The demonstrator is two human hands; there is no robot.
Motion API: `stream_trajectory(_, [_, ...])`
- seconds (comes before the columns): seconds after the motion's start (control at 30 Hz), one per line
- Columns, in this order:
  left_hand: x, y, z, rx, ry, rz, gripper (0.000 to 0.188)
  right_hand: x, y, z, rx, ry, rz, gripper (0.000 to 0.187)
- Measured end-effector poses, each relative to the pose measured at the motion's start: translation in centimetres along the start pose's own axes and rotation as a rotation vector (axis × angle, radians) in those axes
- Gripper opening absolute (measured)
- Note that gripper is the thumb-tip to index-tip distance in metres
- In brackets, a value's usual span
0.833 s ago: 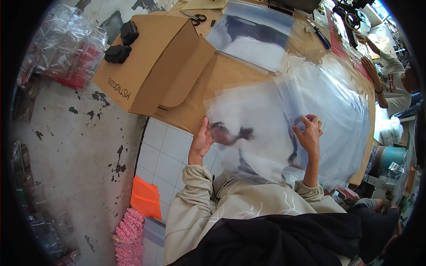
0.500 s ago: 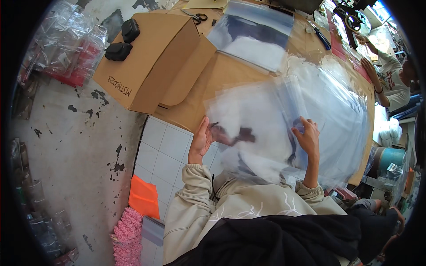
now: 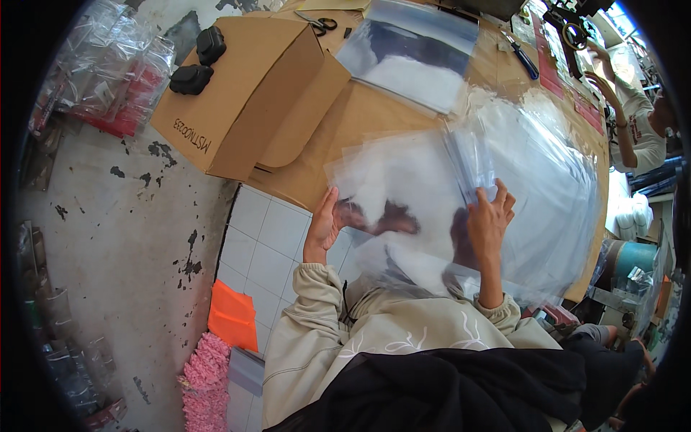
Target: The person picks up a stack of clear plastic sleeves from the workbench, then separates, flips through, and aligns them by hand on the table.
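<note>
A fanned stack of clear plastic sheets [image 3: 403, 162] lies in front of me, its near part hanging over the table edge toward my lap. My left hand [image 3: 327, 227] grips the stack's left edge, with the fingers showing dimly through the plastic. At the right side of the stack, my right hand [image 3: 491, 219] has its fingers bent and closed on the raised edge of some sheets [image 3: 468, 155]. A larger spread pile of clear plastic [image 3: 554, 180] lies just right of that hand.
An open cardboard box [image 3: 237, 93] stands at the left with two black cases [image 3: 191, 81] on it. Farther back are scissors [image 3: 320, 25], a flat stack of clear plastic [image 3: 417, 61] and a dark-handled tool [image 3: 523, 57]. A co-worker [image 3: 637, 129] is at the right.
My right hand has shifted slightly left and up, its fingers turned over the sheets' edge. The left hand stays nearly where it was, and the sheets have fanned a little.
</note>
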State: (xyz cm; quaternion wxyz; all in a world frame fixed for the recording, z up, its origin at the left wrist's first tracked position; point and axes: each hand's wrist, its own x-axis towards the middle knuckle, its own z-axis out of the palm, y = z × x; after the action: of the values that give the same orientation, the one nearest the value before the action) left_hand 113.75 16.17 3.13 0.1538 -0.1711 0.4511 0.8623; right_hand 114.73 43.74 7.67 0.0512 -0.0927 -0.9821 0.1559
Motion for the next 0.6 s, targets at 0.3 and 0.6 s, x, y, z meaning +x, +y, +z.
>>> stream_trajectory(0.3, [0.0, 0.1, -0.1, 0.002, 0.003, 0.004, 0.037, -0.3, 0.2, 1.4, -0.205, 0.114, -0.149, 0.028])
stream_trajectory(0.6, [0.2, -0.4, -1.4, 0.022, -0.006, -0.016, 0.037, -2.9, -4.4, -6.6, 0.232, -0.317, -0.338, 0.027])
